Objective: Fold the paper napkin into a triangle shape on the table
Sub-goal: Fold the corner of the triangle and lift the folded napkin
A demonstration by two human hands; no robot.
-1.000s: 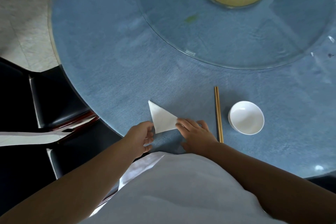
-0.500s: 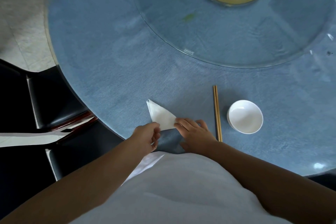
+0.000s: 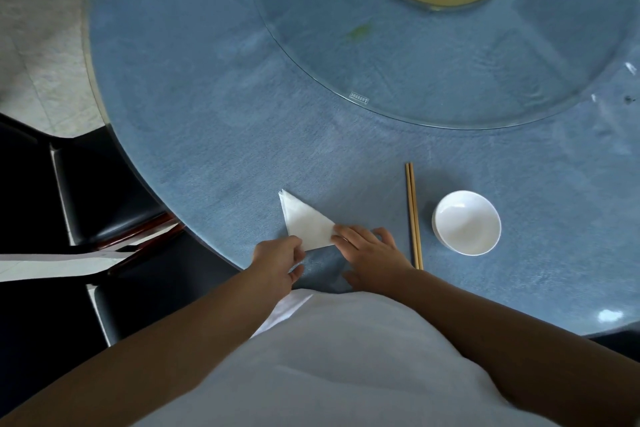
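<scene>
A white paper napkin [image 3: 304, 224] lies folded into a triangle on the blue table [image 3: 214, 135], near the front edge. Its far tip points up and left, and layered edges show there. My left hand [image 3: 277, 258] touches the napkin's near left corner with its fingertips curled over the edge. My right hand [image 3: 370, 251] rests flat on the table with its fingertips pressing on the napkin's right corner. Both near corners are hidden under my fingers.
A pair of wooden chopsticks [image 3: 414, 215] lies just right of my right hand, and a white bowl [image 3: 465, 222] stands beyond them. A glass turntable [image 3: 433, 80] covers the table's far part. Black chairs [image 3: 104, 204] stand at the left.
My left hand has slid right onto the napkin's near left corner. The far tip's layers have parted a little. My right hand has stayed on the right corner.
</scene>
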